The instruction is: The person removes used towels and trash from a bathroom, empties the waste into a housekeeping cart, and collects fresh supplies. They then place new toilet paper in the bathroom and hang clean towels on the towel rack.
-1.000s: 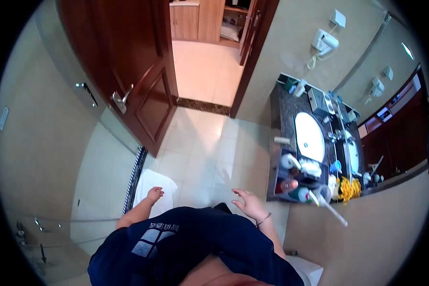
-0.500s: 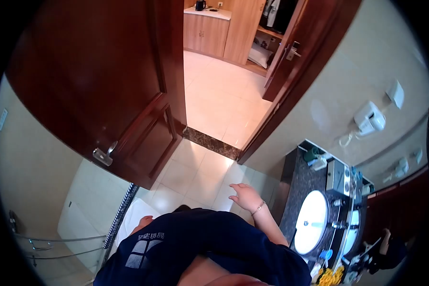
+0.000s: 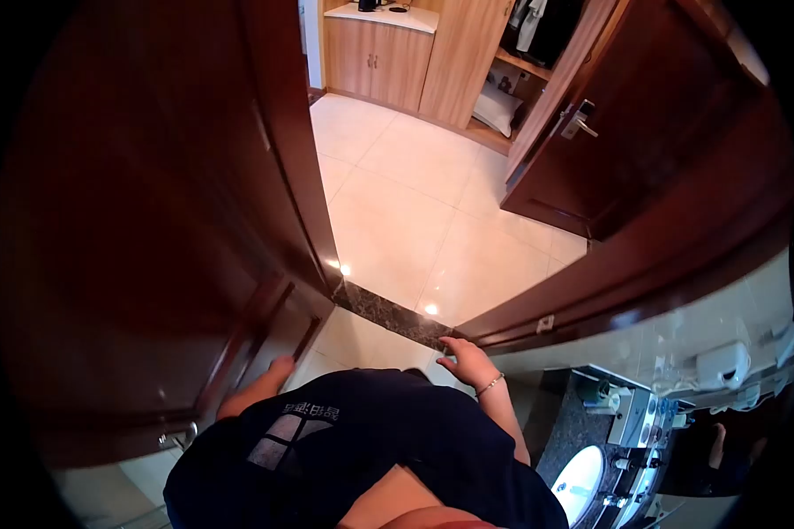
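My right hand (image 3: 468, 361), with a bracelet at the wrist, is in front of my body near the dark stone threshold (image 3: 388, 314). Its fingers are apart and nothing is in them. My left hand (image 3: 280, 371) shows only in part beside the brown door (image 3: 176, 220) on the left; its fingers are too small and blurred to read. The door's metal handle (image 3: 182, 435) lies below and left of that hand. Between the hands is my dark blue shirt (image 3: 362, 441).
A tiled floor (image 3: 397, 203) stretches beyond the doorway to a wooden cabinet (image 3: 375, 62). A second brown door (image 3: 644, 123) stands at the upper right. At the lower right are a white sink (image 3: 579, 480) and a hair dryer (image 3: 723, 366) on the wall.
The view has moved forward to the doorway. The threshold and cabinet are nearer, the left door fills more of the view, and the sink has shifted down. My right hand stays free of objects.
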`<act>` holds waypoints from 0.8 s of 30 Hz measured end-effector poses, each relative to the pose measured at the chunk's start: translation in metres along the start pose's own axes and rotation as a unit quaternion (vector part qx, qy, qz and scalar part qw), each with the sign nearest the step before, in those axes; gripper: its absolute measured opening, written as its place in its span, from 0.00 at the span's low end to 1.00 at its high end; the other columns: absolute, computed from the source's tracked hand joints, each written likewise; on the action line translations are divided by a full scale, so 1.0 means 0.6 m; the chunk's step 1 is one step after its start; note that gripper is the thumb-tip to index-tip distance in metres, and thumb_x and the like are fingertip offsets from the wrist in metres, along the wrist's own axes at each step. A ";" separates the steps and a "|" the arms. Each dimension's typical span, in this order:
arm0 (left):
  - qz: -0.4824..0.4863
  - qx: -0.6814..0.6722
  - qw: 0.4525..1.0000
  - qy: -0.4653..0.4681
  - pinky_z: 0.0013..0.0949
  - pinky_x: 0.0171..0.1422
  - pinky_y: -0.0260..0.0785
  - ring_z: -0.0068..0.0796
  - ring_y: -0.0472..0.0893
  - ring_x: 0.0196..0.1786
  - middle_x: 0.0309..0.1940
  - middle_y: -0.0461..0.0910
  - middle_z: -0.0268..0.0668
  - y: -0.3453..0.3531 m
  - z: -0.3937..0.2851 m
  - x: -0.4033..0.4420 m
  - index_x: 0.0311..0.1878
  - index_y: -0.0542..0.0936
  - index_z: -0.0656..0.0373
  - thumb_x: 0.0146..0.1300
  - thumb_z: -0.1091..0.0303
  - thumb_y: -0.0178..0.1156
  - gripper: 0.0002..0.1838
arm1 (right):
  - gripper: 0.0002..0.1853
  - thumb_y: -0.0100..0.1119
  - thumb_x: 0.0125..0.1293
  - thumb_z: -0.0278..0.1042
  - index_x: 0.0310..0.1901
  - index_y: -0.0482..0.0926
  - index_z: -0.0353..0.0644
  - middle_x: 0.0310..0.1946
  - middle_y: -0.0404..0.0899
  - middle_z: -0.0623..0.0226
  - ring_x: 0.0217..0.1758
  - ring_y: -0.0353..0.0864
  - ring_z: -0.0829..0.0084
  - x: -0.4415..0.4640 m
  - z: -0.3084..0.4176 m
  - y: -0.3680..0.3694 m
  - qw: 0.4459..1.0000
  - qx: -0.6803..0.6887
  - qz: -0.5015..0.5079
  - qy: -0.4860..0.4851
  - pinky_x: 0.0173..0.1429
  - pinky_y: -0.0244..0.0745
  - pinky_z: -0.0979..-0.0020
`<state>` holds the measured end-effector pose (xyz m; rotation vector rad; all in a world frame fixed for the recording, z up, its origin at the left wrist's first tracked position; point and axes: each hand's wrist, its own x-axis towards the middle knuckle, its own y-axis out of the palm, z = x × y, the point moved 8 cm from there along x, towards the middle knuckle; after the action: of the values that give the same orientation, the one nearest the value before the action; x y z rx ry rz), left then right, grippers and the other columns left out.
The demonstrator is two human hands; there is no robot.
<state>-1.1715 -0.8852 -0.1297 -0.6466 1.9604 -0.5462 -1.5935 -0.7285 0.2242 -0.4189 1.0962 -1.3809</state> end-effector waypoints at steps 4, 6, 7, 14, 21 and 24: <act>-0.004 -0.417 0.908 0.049 0.30 0.44 0.71 0.28 0.78 0.40 0.40 0.78 0.41 -0.159 -0.233 0.129 0.51 0.73 0.62 0.63 0.70 0.49 0.14 | 0.24 0.60 0.56 0.40 0.54 0.70 0.42 0.47 0.75 0.52 0.51 0.73 0.54 0.061 -0.039 -0.052 0.995 0.075 -0.030 0.051 0.54 0.69 0.61; 0.008 -0.438 0.896 0.077 0.28 0.43 0.71 0.26 0.78 0.40 0.41 0.78 0.41 -0.214 -0.331 0.163 0.51 0.72 0.63 0.64 0.70 0.48 0.14 | 0.24 0.61 0.56 0.40 0.53 0.71 0.41 0.46 0.76 0.51 0.51 0.74 0.53 0.096 -0.082 -0.047 0.994 0.090 -0.031 0.061 0.54 0.69 0.61; 0.005 -0.465 0.881 0.086 0.26 0.41 0.70 0.25 0.78 0.39 0.41 0.78 0.40 -0.222 -0.358 0.186 0.51 0.72 0.63 0.64 0.70 0.48 0.14 | 0.24 0.61 0.56 0.40 0.53 0.71 0.41 0.46 0.76 0.51 0.51 0.74 0.53 0.118 -0.101 -0.049 0.991 0.110 -0.026 0.069 0.54 0.70 0.61; 0.034 -0.407 0.905 0.119 0.24 0.30 0.66 0.22 0.77 0.29 0.29 0.80 0.37 -0.140 -0.337 0.225 0.39 0.77 0.60 0.62 0.66 0.51 0.10 | 0.26 0.60 0.58 0.44 0.55 0.70 0.41 0.48 0.76 0.53 0.52 0.74 0.56 0.290 -0.209 -0.116 0.995 0.013 0.043 0.092 0.56 0.69 0.63; 0.064 -0.249 0.962 -0.092 0.23 0.29 0.66 0.22 0.77 0.29 0.30 0.81 0.37 -0.085 -0.190 0.219 0.39 0.78 0.60 0.62 0.65 0.52 0.10 | 0.23 0.58 0.59 0.42 0.54 0.71 0.40 0.47 0.77 0.55 0.51 0.75 0.58 0.447 -0.180 -0.263 0.999 -0.013 0.033 -0.006 0.55 0.70 0.65; 0.084 -0.245 0.960 -0.109 0.23 0.29 0.66 0.22 0.77 0.29 0.30 0.81 0.37 -0.095 -0.198 0.260 0.39 0.78 0.60 0.62 0.64 0.52 0.10 | 0.23 0.58 0.58 0.42 0.53 0.71 0.41 0.45 0.77 0.52 0.50 0.75 0.57 0.503 -0.221 -0.289 0.988 0.153 0.021 0.014 0.54 0.70 0.63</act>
<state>-1.3273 -1.0163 -0.1457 -0.7947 1.9230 0.1242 -1.8507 -0.9956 0.1870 -0.1528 0.8906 -1.4911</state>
